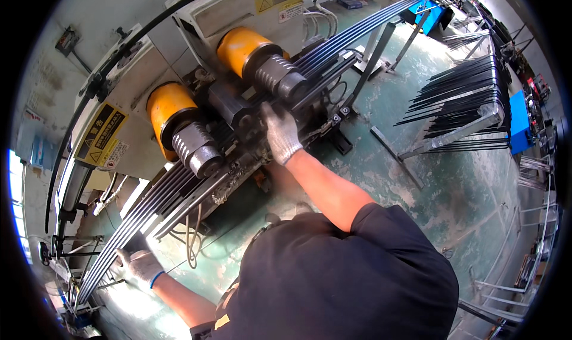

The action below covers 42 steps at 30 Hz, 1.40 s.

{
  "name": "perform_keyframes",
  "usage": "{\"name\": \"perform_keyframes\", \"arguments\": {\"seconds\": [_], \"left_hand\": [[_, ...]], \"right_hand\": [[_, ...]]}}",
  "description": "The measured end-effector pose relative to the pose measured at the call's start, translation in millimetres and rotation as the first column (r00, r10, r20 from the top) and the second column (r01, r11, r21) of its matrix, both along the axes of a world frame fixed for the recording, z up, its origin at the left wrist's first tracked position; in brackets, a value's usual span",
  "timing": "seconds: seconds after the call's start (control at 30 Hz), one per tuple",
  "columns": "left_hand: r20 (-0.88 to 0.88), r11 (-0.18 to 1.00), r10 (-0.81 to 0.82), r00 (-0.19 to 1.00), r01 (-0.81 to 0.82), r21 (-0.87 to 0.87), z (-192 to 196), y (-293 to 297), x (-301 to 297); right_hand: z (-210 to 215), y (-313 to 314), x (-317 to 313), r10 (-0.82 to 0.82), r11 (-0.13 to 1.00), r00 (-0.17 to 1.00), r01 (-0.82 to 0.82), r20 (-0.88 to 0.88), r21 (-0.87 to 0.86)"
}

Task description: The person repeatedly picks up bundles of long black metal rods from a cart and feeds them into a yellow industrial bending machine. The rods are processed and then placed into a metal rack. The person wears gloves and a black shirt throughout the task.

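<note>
Several long dark metal strips (149, 206) run side by side through a machine, from lower left to upper right. My left hand (138, 262), in a white work glove, rests against the near edge of the strips at lower left and seems to grip them. My right hand (280, 134), also gloved, reaches forward onto the dark middle block of the machine (235, 111), between two grooved steel rollers (196, 149) (280, 78) with yellow housings. Whether its fingers close around anything is hidden.
The white machine body (149, 78) with yellow warning labels fills the upper left. A metal rack of dark strips (465, 99) stands at right on the green floor (417, 179). Cables (190, 245) hang under the strips. More frames line the right edge.
</note>
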<state>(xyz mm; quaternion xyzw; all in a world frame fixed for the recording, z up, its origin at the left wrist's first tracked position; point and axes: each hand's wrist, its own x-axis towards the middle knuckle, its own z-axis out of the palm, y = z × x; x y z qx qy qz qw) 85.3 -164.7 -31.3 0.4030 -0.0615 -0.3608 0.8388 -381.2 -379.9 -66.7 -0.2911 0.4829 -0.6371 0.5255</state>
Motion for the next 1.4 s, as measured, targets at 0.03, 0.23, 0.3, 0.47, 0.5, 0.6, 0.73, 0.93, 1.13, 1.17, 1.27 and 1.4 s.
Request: {"name": "perform_keyframes", "arguments": {"seconds": [0.03, 0.23, 0.3, 0.47, 0.5, 0.6, 0.73, 0.93, 1.13, 1.17, 1.27, 1.4], "left_hand": [[-0.016, 0.995, 0.051, 0.999, -0.050, 0.091, 20, -4, 0], [0.333, 0.974, 0.161, 0.929, -0.203, 0.097, 134, -22, 3], [0.521, 0.960, 0.205, 0.829, -0.275, 0.059, 161, -36, 16], [0.835, 0.860, 0.222, 0.503, -0.505, 0.076, 205, -65, 20], [0.811, 0.939, 0.172, 0.559, -0.341, 0.036, 215, -73, 13], [0.830, 0.985, 0.098, 0.549, -0.170, -0.004, 238, -97, -16], [0.985, 0.912, 0.098, -0.140, -0.385, -0.145, 263, -124, -49], [0.966, 0.969, 0.006, -0.258, -0.236, -0.069, 274, -175, -104], [0.898, 0.995, -0.021, -0.440, -0.097, -0.025, 293, -203, -178], [0.926, 0.976, -0.123, -0.358, -0.214, 0.047, 296, -200, -185], [0.951, 0.975, -0.127, -0.283, -0.211, 0.067, 297, -191, -197], [0.948, 0.986, -0.081, -0.309, -0.165, 0.030, 296, -193, -194]], "right_hand": [[0, -4, 2, -0.029, 1.000, 0.999, 0.029, 0.014, 0.001], [0, -25, 14, -0.021, 0.999, 0.979, 0.014, 0.202, 0.038], [1, -31, 16, -0.032, 0.999, 0.976, 0.024, 0.215, 0.041], [8, -35, 15, -0.043, 0.999, 0.982, 0.048, 0.183, -0.024], [10, -35, 13, -0.028, 0.996, 0.981, 0.044, 0.193, -0.083], [11, -33, 10, 0.005, 0.998, 0.989, 0.005, 0.150, -0.061], [4, -37, 9, -0.022, 0.993, 0.997, 0.031, 0.074, -0.112], [-10, -47, 10, 0.012, 0.994, 0.992, 0.002, 0.124, -0.113], [-14, -50, 8, 0.065, 0.997, 0.972, -0.052, 0.225, -0.060], [-13, -49, 8, 0.073, 0.997, 0.963, -0.065, 0.260, -0.038], [-7, -45, 8, 0.077, 0.994, 0.975, -0.058, 0.210, -0.097], [-5, -42, 5, 0.114, 0.991, 0.964, -0.094, 0.239, -0.092]]}}
